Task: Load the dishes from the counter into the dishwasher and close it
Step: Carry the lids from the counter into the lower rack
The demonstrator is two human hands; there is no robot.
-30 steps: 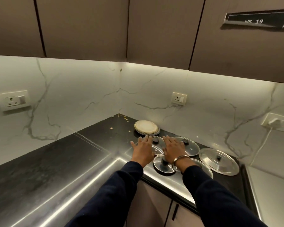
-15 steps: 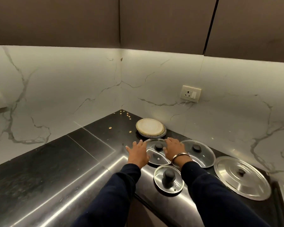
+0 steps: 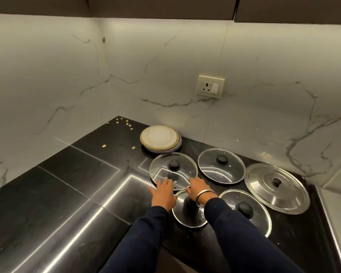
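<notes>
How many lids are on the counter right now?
5: glass lid under both hands, glass lid beside it, small lid between the arms, near glass lid, steel lid far right.

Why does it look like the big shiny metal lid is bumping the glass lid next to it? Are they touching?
Apart. The head view shows a strip of black counter between the metal lid and the far glass lid.

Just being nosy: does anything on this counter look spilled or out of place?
Yes: small pale bits, seeds or crumbs perhaps, lie scattered in the counter corner, left of the plate stack. Nothing else stands out.
</notes>
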